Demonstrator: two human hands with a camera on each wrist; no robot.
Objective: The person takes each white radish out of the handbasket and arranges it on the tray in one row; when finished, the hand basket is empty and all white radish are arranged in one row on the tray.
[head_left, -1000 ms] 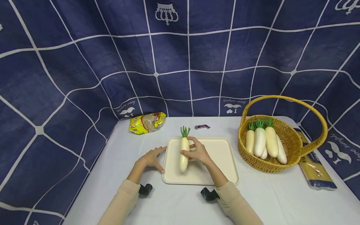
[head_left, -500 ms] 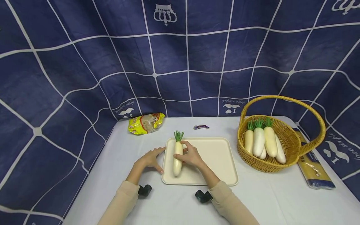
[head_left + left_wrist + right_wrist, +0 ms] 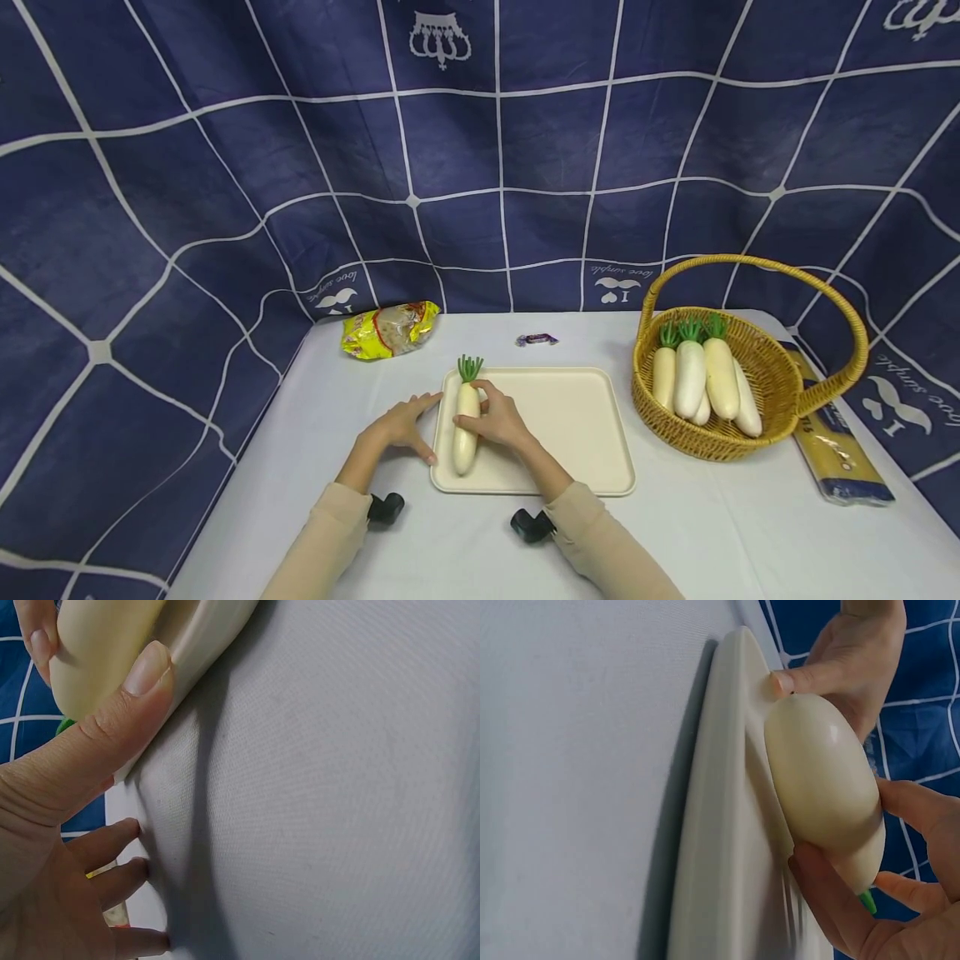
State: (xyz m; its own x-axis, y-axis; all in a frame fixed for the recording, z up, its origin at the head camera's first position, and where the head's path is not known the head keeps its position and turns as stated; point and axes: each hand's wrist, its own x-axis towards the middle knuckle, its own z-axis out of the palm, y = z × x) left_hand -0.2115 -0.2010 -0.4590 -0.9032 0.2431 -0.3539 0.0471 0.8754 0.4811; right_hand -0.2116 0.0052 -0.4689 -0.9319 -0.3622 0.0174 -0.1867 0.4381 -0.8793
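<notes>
A white radish with green stalks (image 3: 465,433) lies lengthwise along the left side of the cream tray (image 3: 555,425). My right hand (image 3: 498,418) grips it from the right, thumb on the near side and fingers round the far side. The right wrist view shows the radish (image 3: 821,772) between thumb and fingers, its rounded end towards the camera. At the tray's left rim, my left hand (image 3: 401,427) is spread, fingers apart. In the left wrist view its thumb (image 3: 112,727) touches the tray's edge, and it holds nothing.
A wicker basket (image 3: 720,446) with several white radishes stands to the right. Beside it lies a gold and blue packet (image 3: 843,458). A yellow snack bag (image 3: 390,330) and a small purple-wrapped candy (image 3: 537,339) lie behind the tray.
My right hand has carried the radish leftward and slightly nearer, to the tray's left side. My left hand has stayed at the rim.
</notes>
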